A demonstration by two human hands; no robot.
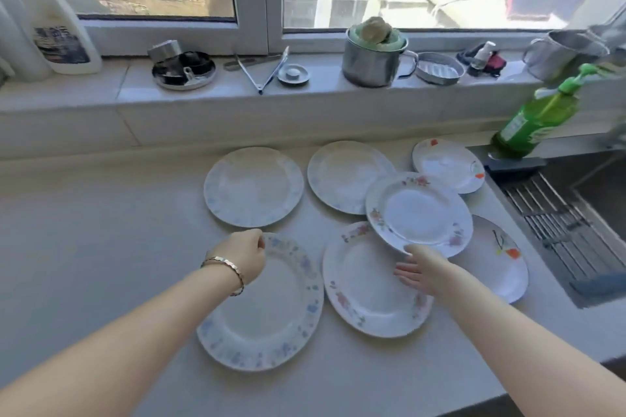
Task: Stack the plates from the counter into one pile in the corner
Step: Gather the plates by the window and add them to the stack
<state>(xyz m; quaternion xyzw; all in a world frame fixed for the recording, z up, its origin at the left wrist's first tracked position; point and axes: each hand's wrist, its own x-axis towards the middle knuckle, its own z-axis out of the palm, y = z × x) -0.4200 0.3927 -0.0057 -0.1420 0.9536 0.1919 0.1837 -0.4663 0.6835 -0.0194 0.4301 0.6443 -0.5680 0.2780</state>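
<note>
Several white plates lie on the pale counter (101, 247). My left hand (245, 256) grips the far rim of a near blue-flowered plate (271, 311). My right hand (418, 269) holds a pink-flowered plate (420, 210) by its near edge, lifted and tilted above another pink-flowered plate (366, 294). Two pale blue-patterned plates (253, 186) (342, 173) rest farther back. An orange-marked plate (447, 162) sits at the back right, and another orange-marked plate (498, 257) lies partly hidden behind my right arm.
A sink (576, 206) with a drain rack is at the right, with a green soap bottle (535, 118) at its corner. The windowsill (203, 91) holds a metal mug (372, 57), tongs (264, 71), small dishes and a large white jug (50, 20).
</note>
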